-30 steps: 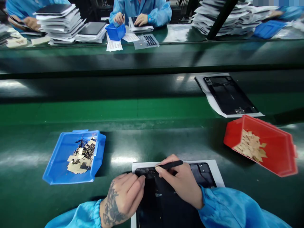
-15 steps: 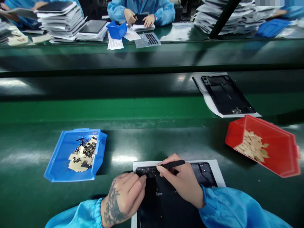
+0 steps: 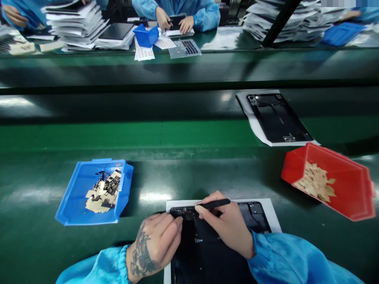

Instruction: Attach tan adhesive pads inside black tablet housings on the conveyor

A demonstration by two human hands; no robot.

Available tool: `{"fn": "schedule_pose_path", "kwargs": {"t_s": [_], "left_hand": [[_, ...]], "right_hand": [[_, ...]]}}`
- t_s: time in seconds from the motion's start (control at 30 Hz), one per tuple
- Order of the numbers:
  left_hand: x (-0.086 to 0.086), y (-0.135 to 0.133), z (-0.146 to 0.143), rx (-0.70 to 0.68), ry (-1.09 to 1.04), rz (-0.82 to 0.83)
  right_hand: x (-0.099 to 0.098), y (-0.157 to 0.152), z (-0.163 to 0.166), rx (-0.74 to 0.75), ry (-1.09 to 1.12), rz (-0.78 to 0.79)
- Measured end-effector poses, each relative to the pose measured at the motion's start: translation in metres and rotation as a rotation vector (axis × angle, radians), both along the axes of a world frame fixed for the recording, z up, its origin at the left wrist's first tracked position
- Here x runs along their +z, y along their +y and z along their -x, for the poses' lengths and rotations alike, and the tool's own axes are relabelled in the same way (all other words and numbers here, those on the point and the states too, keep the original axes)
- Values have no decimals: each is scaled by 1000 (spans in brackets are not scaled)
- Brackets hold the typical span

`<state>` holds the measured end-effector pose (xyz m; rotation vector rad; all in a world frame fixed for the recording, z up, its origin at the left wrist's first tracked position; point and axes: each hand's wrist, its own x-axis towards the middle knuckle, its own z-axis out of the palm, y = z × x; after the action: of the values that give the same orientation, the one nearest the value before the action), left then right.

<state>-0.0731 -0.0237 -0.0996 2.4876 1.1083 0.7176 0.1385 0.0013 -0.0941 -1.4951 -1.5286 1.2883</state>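
Note:
In front of me an opened black tablet housing lies on a white sheet. My right hand pinches slim black tweezers, their tip pointing left at the small parts along the housing's top edge. My left hand, tattooed on its back, is closed with curled fingers. Its fingertips press at the housing's top left corner, close to the tweezers' tip. Whatever sits between those fingers is hidden.
A blue bin of scrap film pieces stands left, a red bin of tan pieces right. Another tablet housing lies on the green belt. Across it, a co-worker's hands handle a dark device near paper stacks.
The tablet housing on the belt has shifted slightly left. At the far left, a co-worker's hand and sheet have moved. My own hands stay almost in place.

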Motion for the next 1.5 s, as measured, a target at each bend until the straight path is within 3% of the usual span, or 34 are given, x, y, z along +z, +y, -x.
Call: {"fn": "schedule_pose_path", "kwargs": {"t_s": [0.33,0.9,1.1,1.23,1.5], "left_hand": [[-1,1,-2,16,42,49],[-3,0,-9,77,232,-127],[-8,-1,-9,94,241,-171],[-10,-1,-10,100,252,-176],[-5,0,-11,97,230,-119]], "right_hand": [[2,0,2,-11,-5,-22],[-2,1,4,-2,-17,-123],[1,-1,3,39,-81,-276],[7,-1,-4,-22,-128,-432],[5,-8,-10,113,-137,-344]]}}
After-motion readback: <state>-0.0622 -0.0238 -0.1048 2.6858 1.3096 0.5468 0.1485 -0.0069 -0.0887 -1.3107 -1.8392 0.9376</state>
